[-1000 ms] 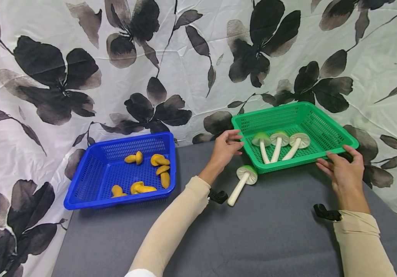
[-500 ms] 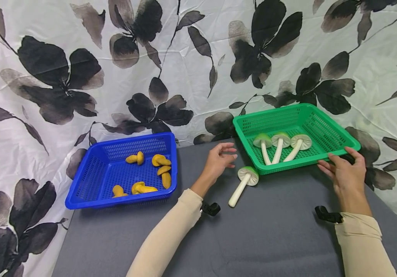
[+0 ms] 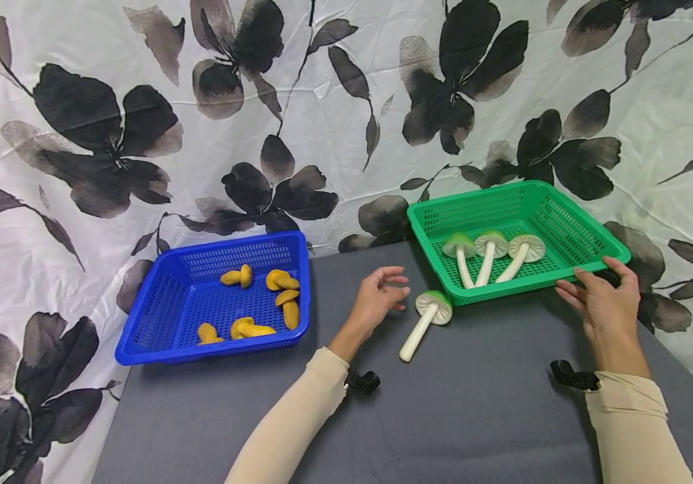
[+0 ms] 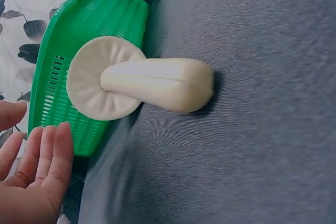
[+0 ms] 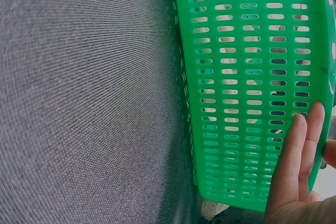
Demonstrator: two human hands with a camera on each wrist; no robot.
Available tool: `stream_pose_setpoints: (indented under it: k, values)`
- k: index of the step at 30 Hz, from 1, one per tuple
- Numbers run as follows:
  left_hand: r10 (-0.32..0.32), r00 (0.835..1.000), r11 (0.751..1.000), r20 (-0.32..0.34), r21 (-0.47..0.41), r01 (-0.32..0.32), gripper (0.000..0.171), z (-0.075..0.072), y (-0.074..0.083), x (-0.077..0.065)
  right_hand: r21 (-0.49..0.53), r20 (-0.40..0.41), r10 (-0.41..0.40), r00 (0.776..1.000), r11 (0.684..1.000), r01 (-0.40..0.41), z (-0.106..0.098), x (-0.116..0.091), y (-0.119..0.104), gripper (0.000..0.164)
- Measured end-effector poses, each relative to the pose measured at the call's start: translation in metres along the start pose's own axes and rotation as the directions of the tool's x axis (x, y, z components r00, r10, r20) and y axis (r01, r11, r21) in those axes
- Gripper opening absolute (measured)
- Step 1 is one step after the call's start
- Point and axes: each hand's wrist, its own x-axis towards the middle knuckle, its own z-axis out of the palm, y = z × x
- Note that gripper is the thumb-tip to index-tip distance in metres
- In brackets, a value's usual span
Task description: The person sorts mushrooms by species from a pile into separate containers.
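Note:
My left hand point(image 3: 376, 296) hovers between the two baskets with loosely bent fingers and holds nothing. Just right of it, a white-stemmed mushroom with a green cap point(image 3: 421, 329) lies on the grey cloth, its cap near the front left corner of the green basket point(image 3: 503, 290). In the left wrist view that mushroom point(image 4: 163, 82) shows its pale gills and thick stem. My right hand point(image 3: 609, 309) grips the green basket's front right corner, fingers point(image 5: 294, 150) against the outer wall and thumb at the rim. Three more green-capped mushrooms point(image 3: 485, 262) lie in this basket.
On the left stands a blue basket point(image 3: 213, 353) with several small yellow-brown mushrooms point(image 3: 252, 328) inside. Grey cloth point(image 3: 473, 417) covers the table. A white curtain with dark flowers point(image 3: 346, 101) hangs right behind both baskets.
My left hand has drawn away from the green basket's left side, toward the left and nearer to me. The right hand stays at the corner, and the baskets and mushrooms keep their places.

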Motion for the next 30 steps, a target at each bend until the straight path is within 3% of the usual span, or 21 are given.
stream_pose_setpoints:
  k: [14,30]
  values:
    - [-0.044,0.999,0.999,0.015,-0.003,0.044,0.045,0.007,-0.016,-0.021,-0.002,-0.002,0.005,1.000,1.000,-0.005,-0.001,0.001,-0.001,0.082]
    - [-0.087,0.996,0.996,0.033,0.013,0.086,0.049,0.015,-0.028,-0.031,-0.001,-0.002,0.013,1.000,1.000,-0.013,0.001,0.001,-0.003,0.081]
